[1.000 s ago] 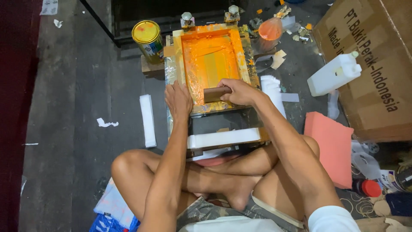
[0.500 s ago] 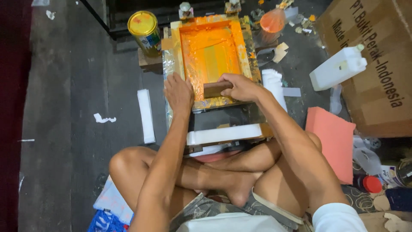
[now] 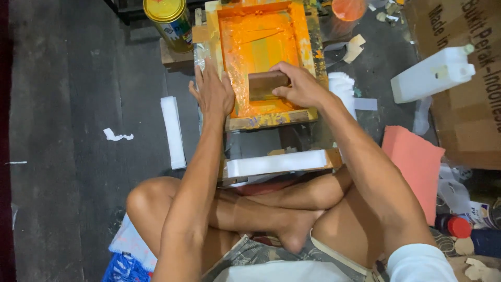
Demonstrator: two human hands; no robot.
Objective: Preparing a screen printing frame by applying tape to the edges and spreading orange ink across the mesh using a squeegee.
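At twelve o'clock in the head view, the right hand (image 3: 300,86) grips a brown squeegee (image 3: 266,85) inside the orange-inked screen frame (image 3: 263,117). Left hand (image 3: 212,93) lies flat, fingers spread, on the frame's nine o'clock edge. A yellow-lidded can (image 3: 169,21) stands at eleven, a white jug (image 3: 433,75) and cardboard box (image 3: 469,89) at two, a pink foam block (image 3: 415,164) at three.

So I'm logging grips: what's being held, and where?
Right hand grips the brown squeegee by its right end; left hand lies flat on the screen frame.
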